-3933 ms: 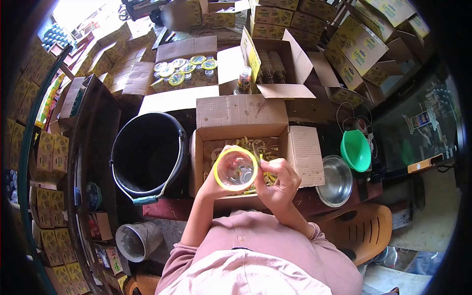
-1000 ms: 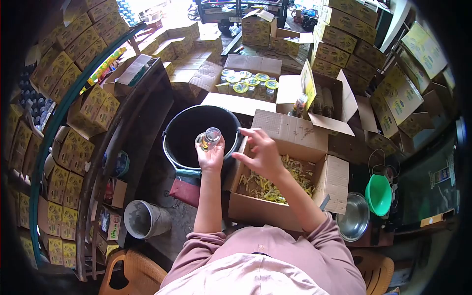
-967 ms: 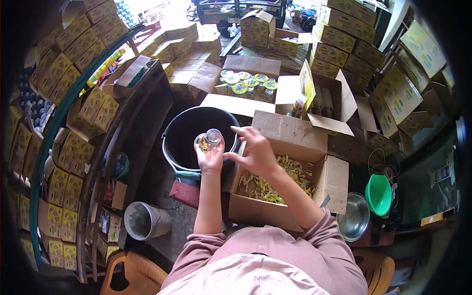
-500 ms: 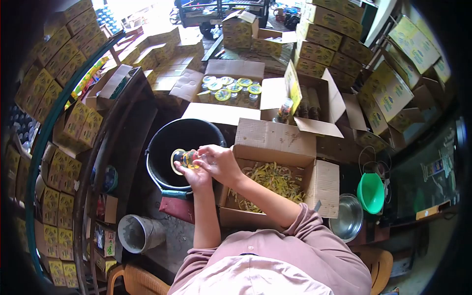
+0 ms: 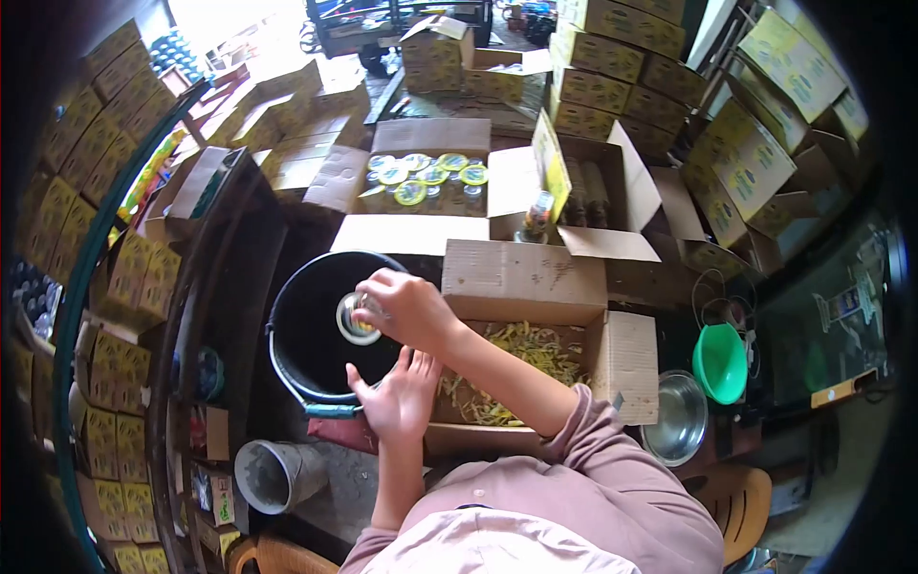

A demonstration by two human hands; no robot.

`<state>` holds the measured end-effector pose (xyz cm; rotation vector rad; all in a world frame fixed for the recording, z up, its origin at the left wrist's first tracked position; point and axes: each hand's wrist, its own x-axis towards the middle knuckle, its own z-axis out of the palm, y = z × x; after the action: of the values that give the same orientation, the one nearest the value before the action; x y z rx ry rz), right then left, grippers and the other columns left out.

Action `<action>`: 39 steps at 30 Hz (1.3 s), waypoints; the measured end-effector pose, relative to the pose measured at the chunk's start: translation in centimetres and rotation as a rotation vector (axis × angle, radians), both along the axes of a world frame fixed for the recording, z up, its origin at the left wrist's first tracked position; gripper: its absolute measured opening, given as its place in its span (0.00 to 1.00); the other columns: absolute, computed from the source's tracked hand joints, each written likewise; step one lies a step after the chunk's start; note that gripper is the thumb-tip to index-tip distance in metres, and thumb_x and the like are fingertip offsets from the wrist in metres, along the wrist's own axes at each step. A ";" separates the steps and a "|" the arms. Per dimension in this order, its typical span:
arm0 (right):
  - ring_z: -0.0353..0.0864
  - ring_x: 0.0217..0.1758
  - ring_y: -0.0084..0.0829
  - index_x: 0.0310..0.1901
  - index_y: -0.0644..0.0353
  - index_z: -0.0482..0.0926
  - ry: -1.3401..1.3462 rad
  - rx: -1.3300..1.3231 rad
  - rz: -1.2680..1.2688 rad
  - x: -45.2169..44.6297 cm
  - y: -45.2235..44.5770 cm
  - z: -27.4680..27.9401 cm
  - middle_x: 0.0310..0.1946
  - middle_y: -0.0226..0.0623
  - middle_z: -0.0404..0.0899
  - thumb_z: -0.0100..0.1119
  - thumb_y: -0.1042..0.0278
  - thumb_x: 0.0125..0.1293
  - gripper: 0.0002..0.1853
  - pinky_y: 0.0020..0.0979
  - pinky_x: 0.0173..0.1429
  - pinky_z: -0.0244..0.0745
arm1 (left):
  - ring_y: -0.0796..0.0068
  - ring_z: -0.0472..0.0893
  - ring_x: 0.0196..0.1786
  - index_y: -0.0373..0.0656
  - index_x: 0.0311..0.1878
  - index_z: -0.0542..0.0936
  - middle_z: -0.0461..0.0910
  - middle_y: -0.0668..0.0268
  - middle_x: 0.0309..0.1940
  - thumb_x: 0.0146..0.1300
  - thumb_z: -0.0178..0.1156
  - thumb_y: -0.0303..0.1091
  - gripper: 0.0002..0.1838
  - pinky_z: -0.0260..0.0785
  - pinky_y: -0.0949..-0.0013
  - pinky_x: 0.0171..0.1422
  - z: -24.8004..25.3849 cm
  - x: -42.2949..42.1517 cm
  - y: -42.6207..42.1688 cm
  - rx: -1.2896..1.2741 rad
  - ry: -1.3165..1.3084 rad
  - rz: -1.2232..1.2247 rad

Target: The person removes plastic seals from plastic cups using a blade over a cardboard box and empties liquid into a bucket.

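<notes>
My right hand (image 5: 406, 304) grips a small clear plastic jar (image 5: 352, 330) over the black bucket (image 5: 283, 335). The jar is tilted, with a pale round end showing; part of it is hidden by my fingers. Below it, my left hand (image 5: 400, 397) holds nothing, its fingers spread and thumb apart, close to the bucket's near right rim. Beside both hands stands an open cardboard box (image 5: 526, 273) with yellow-green peel-like strips (image 5: 516, 368) in it.
Behind are a carton of jars with yellow-rimmed lids (image 5: 411, 193), another open carton (image 5: 636, 206) and a standing bottle (image 5: 537, 215). A green basin (image 5: 719, 364) and metal bowl (image 5: 677, 418) lie right. A grey pail (image 5: 273, 475) stands left, near shelved cartons (image 5: 115, 440).
The jar has gone from between both hands into my right hand alone, turned over the bucket. My left hand has let go and drawn back toward me. The view has shifted slightly.
</notes>
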<state>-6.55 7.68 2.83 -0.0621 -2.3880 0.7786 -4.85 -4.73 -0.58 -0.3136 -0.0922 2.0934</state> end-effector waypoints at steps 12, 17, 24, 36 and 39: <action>0.80 0.30 0.25 0.33 0.71 0.79 0.093 -0.238 -0.166 3.4 11.5 2.8 0.29 0.44 0.81 0.61 0.68 0.55 0.11 0.26 0.36 0.77 | 0.73 0.71 0.41 0.39 0.50 0.63 0.69 0.60 0.40 0.56 0.52 0.30 0.18 0.64 0.70 0.49 -2.6 -5.0 -4.8 -1.200 1.401 0.760; 0.80 0.29 0.34 0.33 0.65 0.80 -0.003 0.258 -0.607 6.7 23.7 5.6 0.27 0.43 0.79 0.62 0.61 0.55 0.13 0.29 0.33 0.74 | 0.75 0.70 0.38 0.41 0.43 0.65 0.68 0.64 0.36 0.50 0.54 0.20 0.16 0.62 0.71 0.47 -3.4 -4.4 -3.8 -1.294 1.744 0.746; 0.81 0.37 0.39 0.36 0.53 0.80 -0.538 0.381 -0.666 4.5 29.6 0.7 0.32 0.38 0.80 0.58 0.45 0.54 0.19 0.37 0.41 0.77 | 0.74 0.70 0.37 0.41 0.42 0.65 0.68 0.63 0.34 0.49 0.55 0.19 0.17 0.62 0.71 0.47 -2.8 -4.2 -3.0 -1.397 1.695 0.703; 0.79 0.37 0.40 0.30 0.57 0.77 -0.530 0.210 -0.524 3.3 31.9 -7.9 0.32 0.40 0.79 0.63 0.54 0.50 0.15 0.37 0.42 0.75 | 0.74 0.66 0.32 0.44 0.41 0.59 0.64 0.67 0.29 0.49 0.57 0.19 0.20 0.63 0.70 0.38 -2.7 -0.7 6.2 -0.878 1.940 0.813; 0.79 0.39 0.41 0.32 0.58 0.77 -0.590 0.241 -0.520 2.5 31.2 -7.4 0.33 0.41 0.79 0.61 0.50 0.53 0.17 0.37 0.43 0.75 | 0.68 0.73 0.43 0.37 0.51 0.65 0.71 0.58 0.40 0.47 0.64 0.24 0.27 0.66 0.70 0.48 -1.6 -1.4 16.1 -0.894 1.697 0.272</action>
<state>-4.02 38.89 -4.57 -0.8814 -2.7929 0.2345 -6.29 11.37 -2.21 1.0512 1.8457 1.8679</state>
